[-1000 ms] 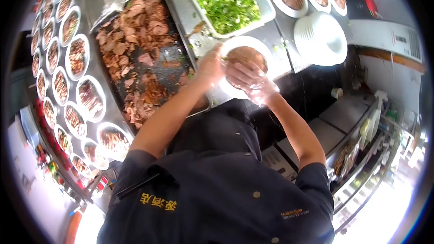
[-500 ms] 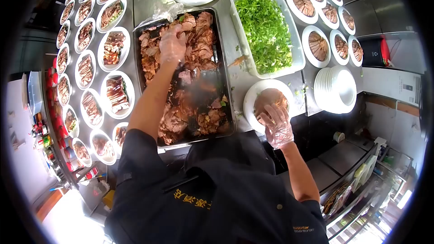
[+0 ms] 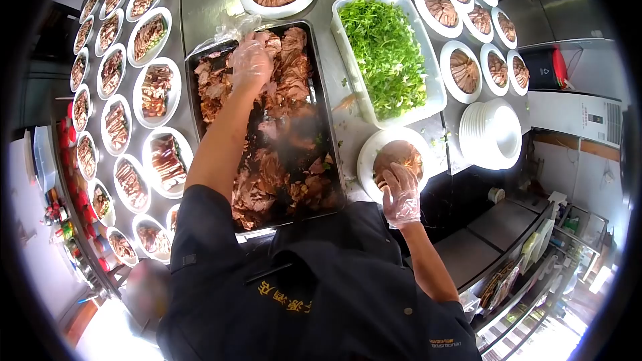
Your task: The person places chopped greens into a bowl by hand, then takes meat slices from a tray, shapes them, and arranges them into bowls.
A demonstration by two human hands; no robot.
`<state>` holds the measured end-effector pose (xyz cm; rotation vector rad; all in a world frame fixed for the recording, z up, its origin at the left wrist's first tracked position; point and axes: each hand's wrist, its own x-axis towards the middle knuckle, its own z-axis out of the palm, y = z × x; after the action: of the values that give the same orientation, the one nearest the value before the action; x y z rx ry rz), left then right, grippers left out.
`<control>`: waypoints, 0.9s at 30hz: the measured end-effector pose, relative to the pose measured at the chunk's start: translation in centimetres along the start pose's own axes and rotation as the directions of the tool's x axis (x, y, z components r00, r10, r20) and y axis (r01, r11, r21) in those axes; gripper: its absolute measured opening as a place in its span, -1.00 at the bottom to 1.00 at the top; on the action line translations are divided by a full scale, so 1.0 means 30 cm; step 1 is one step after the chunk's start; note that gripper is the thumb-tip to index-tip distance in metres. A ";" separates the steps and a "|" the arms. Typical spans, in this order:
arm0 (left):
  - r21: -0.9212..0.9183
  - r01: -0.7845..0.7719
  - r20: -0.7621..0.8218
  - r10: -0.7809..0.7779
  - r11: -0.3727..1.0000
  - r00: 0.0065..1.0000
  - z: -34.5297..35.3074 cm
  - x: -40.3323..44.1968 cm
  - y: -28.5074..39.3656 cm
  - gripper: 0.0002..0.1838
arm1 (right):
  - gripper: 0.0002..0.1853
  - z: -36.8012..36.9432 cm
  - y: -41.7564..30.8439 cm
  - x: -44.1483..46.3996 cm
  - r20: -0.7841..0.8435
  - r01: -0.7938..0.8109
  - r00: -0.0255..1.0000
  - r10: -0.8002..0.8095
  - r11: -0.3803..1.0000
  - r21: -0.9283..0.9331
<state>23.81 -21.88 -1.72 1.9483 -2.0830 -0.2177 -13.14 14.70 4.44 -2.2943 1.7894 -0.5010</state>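
Note:
My left hand, in a clear plastic glove, reaches down into the sliced brown meat near the far edge of a black tray. Its fingertips are hidden, so I cannot tell if it grips a slice. My right hand, also gloved, rests with its fingers apart on the near side of a round mound of meat slices. That mound lies on a white plate to the right of the tray. A blurred patch covers part of the tray's middle.
A clear tub of chopped green herbs stands beyond the plate. Stacked white plates are at the right. Plated meat covers the left side, including one oval plate, and the far right. Crumpled plastic film lies at the tray's far corner.
My left hand has moved farther toward the tray's far edge. My right hand has drawn slightly back toward me, baring more of the mound. The whole view has shifted a little.

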 end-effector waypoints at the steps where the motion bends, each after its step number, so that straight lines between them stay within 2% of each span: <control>1: 0.003 -0.001 0.000 0.001 1.000 1.000 -0.010 0.001 0.009 -0.50 | -0.50 0.003 -0.001 0.006 0.000 0.006 1.000 -0.006 1.000 0.020; 3: 0.011 0.048 0.053 -0.048 0.999 0.997 -0.029 0.008 0.027 -0.60 | -0.50 0.009 -0.003 0.018 -0.008 0.013 1.000 -0.012 0.999 0.041; 6: -0.044 0.024 0.056 -0.021 0.999 0.998 -0.049 0.001 0.055 -0.56 | -0.51 0.001 -0.005 0.024 -0.036 0.025 0.999 -0.023 0.999 0.046; 7: -0.024 -0.059 0.012 0.060 0.998 0.998 -0.008 0.008 0.032 -0.56 | -0.51 -0.008 -0.007 0.027 -0.051 0.026 0.998 -0.024 0.998 0.049; 11: 0.049 -0.180 -0.080 0.184 0.982 0.980 0.025 -0.017 0.014 -0.60 | -0.58 -0.027 0.015 0.008 -0.090 0.026 0.996 -0.022 0.999 0.044; 14: -0.041 -0.197 -0.116 0.191 0.979 0.975 0.045 -0.021 -0.037 -0.66 | -0.58 -0.038 0.031 -0.005 -0.117 0.039 0.993 -0.033 0.998 0.056; 16: -0.019 -0.165 -0.098 0.163 0.986 0.982 0.021 -0.029 -0.058 -0.68 | -0.54 -0.054 0.026 -0.002 -0.124 0.020 0.992 -0.009 0.995 0.095; 17: -0.208 -0.027 -0.139 -0.002 0.978 0.990 0.017 -0.050 -0.063 -0.61 | -0.50 -0.062 0.021 -0.004 -0.120 0.006 0.993 0.010 0.991 0.134; 18: -0.391 0.104 -0.146 -0.173 0.914 0.974 0.011 -0.083 -0.073 -0.53 | -0.50 -0.068 0.013 0.002 -0.122 0.003 0.992 0.014 0.990 0.142; 19: -0.516 0.333 0.049 -0.361 0.789 0.931 -0.127 -0.137 0.007 -0.47 | -0.50 -0.068 0.005 0.021 -0.124 -0.015 0.991 0.041 0.979 0.205; 20: -0.507 0.333 0.046 -0.360 0.795 0.932 -0.192 -0.206 0.043 -0.47 | -0.50 -0.069 -0.010 0.042 -0.122 -0.031 0.990 0.066 0.963 0.269; 21: -0.759 0.304 0.104 -0.353 0.576 0.930 -0.243 -0.276 0.066 -0.52 | -0.56 -0.074 -0.040 0.068 -0.143 -0.064 0.983 0.117 0.941 0.331; 22: -0.923 0.255 0.156 -0.326 0.288 0.932 -0.276 -0.340 0.083 -0.56 | -0.56 -0.085 -0.066 0.098 -0.145 -0.063 0.982 0.119 0.938 0.341; 23: -0.919 0.259 0.157 -0.327 0.297 0.932 -0.294 -0.405 0.097 -0.56 | -0.57 -0.099 -0.092 0.126 0.044 -0.192 0.979 0.201 0.820 0.540; 24: -0.959 0.062 0.012 -0.181 0.277 0.983 -0.308 -0.472 0.110 -0.53 | -0.58 -0.106 -0.118 0.152 0.247 -0.340 0.940 0.234 0.649 0.680; 25: -0.966 -0.129 -0.140 -0.036 0.223 0.990 -0.315 -0.539 0.124 -0.48 | -0.56 -0.090 -0.139 0.188 0.353 -0.423 0.906 0.233 0.451 0.786; 26: -0.968 -0.108 -0.118 -0.033 0.229 0.992 -0.342 -0.607 0.146 -0.48 | -0.53 -0.121 -0.193 0.235 0.442 -0.478 0.877 0.191 0.246 0.843; 27: -0.930 -0.239 -0.205 0.146 0.279 0.968 -0.396 -0.675 0.177 -0.45 | -0.50 -0.151 -0.246 0.282 0.525 -0.535 0.838 0.146 0.033 0.844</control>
<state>23.40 -0.37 9.11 0.8831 -1.4404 -1.0451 -6.36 8.67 12.46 -0.8049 1.0854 -0.8322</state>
